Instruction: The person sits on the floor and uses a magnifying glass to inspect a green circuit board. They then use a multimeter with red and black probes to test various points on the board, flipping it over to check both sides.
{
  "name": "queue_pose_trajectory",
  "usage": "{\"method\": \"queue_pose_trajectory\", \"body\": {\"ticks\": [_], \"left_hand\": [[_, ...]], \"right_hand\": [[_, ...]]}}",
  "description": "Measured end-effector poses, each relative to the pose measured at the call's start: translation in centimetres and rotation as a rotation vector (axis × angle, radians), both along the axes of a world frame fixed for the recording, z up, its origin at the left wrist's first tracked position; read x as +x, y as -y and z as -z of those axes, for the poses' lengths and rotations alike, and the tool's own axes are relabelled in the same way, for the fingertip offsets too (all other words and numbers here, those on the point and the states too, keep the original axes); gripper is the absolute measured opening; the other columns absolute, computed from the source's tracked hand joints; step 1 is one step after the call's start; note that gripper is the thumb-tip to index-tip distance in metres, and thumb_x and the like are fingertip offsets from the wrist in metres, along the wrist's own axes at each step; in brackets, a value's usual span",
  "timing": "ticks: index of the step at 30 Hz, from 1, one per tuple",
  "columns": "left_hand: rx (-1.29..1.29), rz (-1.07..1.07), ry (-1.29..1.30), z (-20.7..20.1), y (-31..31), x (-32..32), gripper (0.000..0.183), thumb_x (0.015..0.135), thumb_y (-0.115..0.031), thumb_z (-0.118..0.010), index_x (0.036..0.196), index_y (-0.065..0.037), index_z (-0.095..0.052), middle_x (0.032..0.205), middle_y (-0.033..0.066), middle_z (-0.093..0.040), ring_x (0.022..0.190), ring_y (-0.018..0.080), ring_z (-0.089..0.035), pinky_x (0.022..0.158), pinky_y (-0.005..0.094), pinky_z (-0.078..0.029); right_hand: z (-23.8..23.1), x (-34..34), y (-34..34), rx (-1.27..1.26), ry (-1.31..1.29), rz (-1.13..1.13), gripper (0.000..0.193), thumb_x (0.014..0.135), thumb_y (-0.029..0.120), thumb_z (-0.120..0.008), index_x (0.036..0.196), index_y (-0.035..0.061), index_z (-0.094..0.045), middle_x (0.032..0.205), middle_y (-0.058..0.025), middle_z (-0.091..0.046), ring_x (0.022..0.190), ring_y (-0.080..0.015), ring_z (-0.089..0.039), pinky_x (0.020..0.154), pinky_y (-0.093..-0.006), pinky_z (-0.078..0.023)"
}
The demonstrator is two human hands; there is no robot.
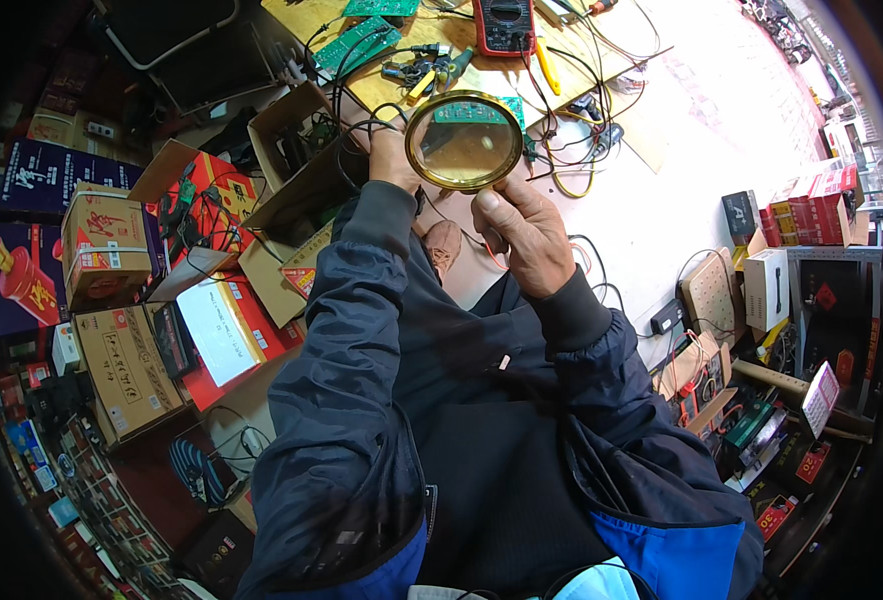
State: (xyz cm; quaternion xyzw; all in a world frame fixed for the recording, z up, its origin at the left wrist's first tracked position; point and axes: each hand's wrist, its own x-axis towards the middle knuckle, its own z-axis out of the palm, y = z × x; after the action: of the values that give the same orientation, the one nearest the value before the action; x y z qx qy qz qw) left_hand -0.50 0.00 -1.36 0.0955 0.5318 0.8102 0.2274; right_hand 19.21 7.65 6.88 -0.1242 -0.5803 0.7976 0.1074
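Note:
My right hand [529, 235] is closed on a round magnifying glass [464, 150] with a gold-coloured rim, thumb and fingers gripping it at the near side. The lens is held up by the near edge of the wooden table [296, 18]. A green circuit board [513, 108] shows partly through the lens and partly beside its right rim. Just left of the lens is my left hand [391, 160], reaching forward. Its fingers are mostly hidden behind the magnifying glass and dark cables, so whether they hold the board is unclear.
On the table lie a red-framed multimeter [506, 28], a yellow pen-like tool [548, 66], another green circuit board [356, 45] and tangled cables. Open cardboard boxes [111, 245] crowd the left. At right stand a shelf [836, 300] and a red carton [811, 205]. Cables trail on the floor.

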Motion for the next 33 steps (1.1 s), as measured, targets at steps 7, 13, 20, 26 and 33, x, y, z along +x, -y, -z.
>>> {"method": "queue_pose_trajectory", "body": {"ticks": [7, 13, 20, 26, 33], "left_hand": [[-0.035, 0.001, 0.022, -0.7, 0.2, 0.4, 0.019, 0.087, -0.023, -0.088, 0.091, -0.01, -0.075, 0.068, -0.0052, -0.06, 0.045, 0.0044, -0.041, 0.042, 0.0239, -0.026], [-0.047, 0.004, -0.002, -0.6, 0.3, 0.3, 0.018, 0.087, -0.022, -0.088, 0.093, -0.01, -0.075, 0.07, -0.006, -0.06, 0.046, 0.0034, -0.039, 0.042, 0.0237, -0.025], [-0.061, 0.016, -0.028, -0.9, 0.5, 0.5, 0.018, 0.088, -0.021, -0.087, 0.097, -0.01, -0.076, 0.073, -0.0069, -0.061, 0.047, 0.0025, -0.038, 0.043, 0.0236, -0.023], [-0.083, 0.023, -0.062, -1.5, 0.5, 0.8, 0.018, 0.088, -0.02, -0.086, 0.1, -0.01, -0.076, 0.075, -0.0076, -0.062, 0.047, 0.0016, -0.038, 0.043, 0.0234, -0.022], [0.001, 0.054, -0.033, 0.0, 0.5, 0.0, 0.022, 0.091, -0.013, -0.083, 0.11, -0.004, -0.076, 0.093, 0.0002, -0.072, 0.071, 0.0085, -0.063, 0.063, 0.0248, -0.049]], "right_hand": [[0.4, 0.1, -0.3, -0.026, 0.0, -0.026, 0.033, 0.111, 0.023, -0.058, 0.135, 0.001, -0.064, 0.084, 0.0041, -0.058, 0.071, -0.0033, -0.048, 0.063, -0.0206, -0.04], [0.3, 0.1, -0.3, -0.027, -0.006, -0.017, 0.033, 0.112, 0.023, -0.058, 0.135, 0.0009, -0.064, 0.083, 0.0038, -0.058, 0.071, -0.0037, -0.049, 0.063, -0.0207, -0.041], [0.3, 0.1, -0.4, 0.025, 0.003, -0.021, 0.035, 0.111, 0.026, -0.057, 0.136, 0.001, -0.064, 0.084, 0.0036, -0.057, 0.071, -0.0042, -0.048, 0.064, -0.0215, -0.041], [0.3, 0.1, -0.6, 0.003, 0.016, -0.013, 0.036, 0.111, 0.026, -0.058, 0.136, 0.0015, -0.064, 0.086, 0.0041, -0.056, 0.074, -0.0043, -0.047, 0.066, -0.0212, -0.04], [0.1, 0.2, -0.7, -0.002, 0.016, -0.007, 0.035, 0.111, 0.027, -0.059, 0.135, 0.0013, -0.064, 0.086, 0.0037, -0.056, 0.075, -0.0048, -0.046, 0.067, -0.0216, -0.039]]}}
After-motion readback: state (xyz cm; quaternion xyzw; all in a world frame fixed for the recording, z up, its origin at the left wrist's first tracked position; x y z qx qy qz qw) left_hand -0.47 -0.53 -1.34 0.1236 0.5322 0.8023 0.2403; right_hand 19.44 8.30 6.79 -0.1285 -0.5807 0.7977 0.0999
